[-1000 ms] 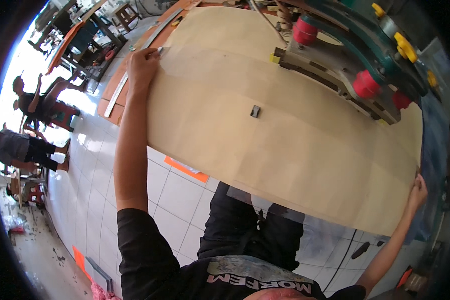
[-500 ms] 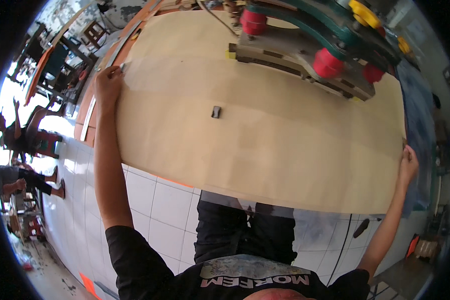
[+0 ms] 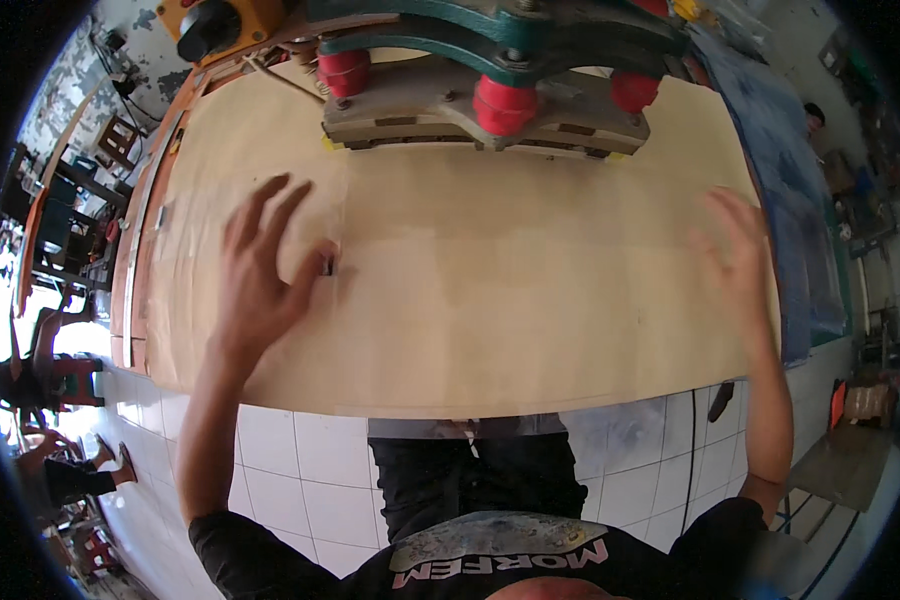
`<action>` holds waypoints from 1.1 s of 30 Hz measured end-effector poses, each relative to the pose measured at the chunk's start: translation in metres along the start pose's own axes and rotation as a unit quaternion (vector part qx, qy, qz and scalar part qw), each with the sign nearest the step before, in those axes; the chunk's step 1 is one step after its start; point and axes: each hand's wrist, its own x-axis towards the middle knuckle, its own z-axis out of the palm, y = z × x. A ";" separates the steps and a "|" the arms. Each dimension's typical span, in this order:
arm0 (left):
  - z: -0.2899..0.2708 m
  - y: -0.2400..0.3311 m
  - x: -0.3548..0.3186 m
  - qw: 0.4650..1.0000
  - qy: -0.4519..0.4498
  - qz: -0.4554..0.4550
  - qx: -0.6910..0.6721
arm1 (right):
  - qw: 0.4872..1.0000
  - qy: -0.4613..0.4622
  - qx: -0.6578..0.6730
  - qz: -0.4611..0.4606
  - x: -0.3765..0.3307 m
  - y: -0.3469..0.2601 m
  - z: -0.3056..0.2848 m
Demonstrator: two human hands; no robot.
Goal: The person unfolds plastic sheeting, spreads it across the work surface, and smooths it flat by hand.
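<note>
Both your hands have left the side edges of the wide pale plywood sheet [image 3: 490,270]; your left hand [image 3: 265,270] hovers spread near a small dark slot [image 3: 330,267], your right hand [image 3: 735,255] open, blurred, beneath the green red-rollered machine head [image 3: 500,70].

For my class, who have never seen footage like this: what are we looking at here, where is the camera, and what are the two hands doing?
The camera sits on a person's head and looks down, so the edges bend. Both bare hands are the wearer's own. The left hand is spread open over a large pale wooden sheet, beside a small dark object on it. The right hand, also open, is blurred near the sheet's right edge. Neither holds anything. At the far side, a green machine with red rollers sits over the sheet. Below is white tiled floor.
</note>
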 end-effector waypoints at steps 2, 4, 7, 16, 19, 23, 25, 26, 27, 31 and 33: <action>0.007 0.015 0.003 0.998 -0.043 0.027 -0.029 | 0.994 -0.075 0.054 -0.052 0.001 -0.046 0.012; 0.011 0.015 0.004 0.996 -0.069 0.038 -0.028 | 0.986 -0.118 0.076 -0.087 0.004 -0.074 0.017; 0.016 0.015 0.004 0.992 -0.107 0.058 -0.018 | 0.979 -0.157 0.066 -0.112 0.000 -0.079 0.028; 0.016 0.018 0.007 0.987 -0.152 0.056 -0.005 | 0.976 -0.180 0.080 -0.089 0.001 -0.078 0.033; 0.017 0.019 0.010 0.987 -0.151 0.054 -0.009 | 0.976 -0.181 0.084 -0.086 0.001 -0.076 0.033; 0.019 0.017 0.009 0.988 -0.148 0.051 -0.005 | 0.975 -0.188 0.084 -0.082 0.002 -0.075 0.033; 0.020 0.018 0.010 0.987 -0.150 0.049 -0.004 | 0.975 -0.193 0.079 -0.082 0.002 -0.075 0.034; 0.020 0.018 0.010 0.988 -0.150 0.046 -0.003 | 0.975 -0.193 0.079 -0.081 0.002 -0.075 0.034; 0.021 0.017 0.010 0.987 -0.151 0.047 -0.004 | 0.974 -0.197 0.078 -0.079 0.002 -0.075 0.034; 0.020 0.018 0.010 0.987 -0.153 0.043 -0.002 | 0.974 -0.200 0.075 -0.077 0.002 -0.076 0.033; 0.021 0.017 0.009 0.987 -0.154 0.044 -0.002 | 0.974 -0.199 0.076 -0.077 0.002 -0.076 0.032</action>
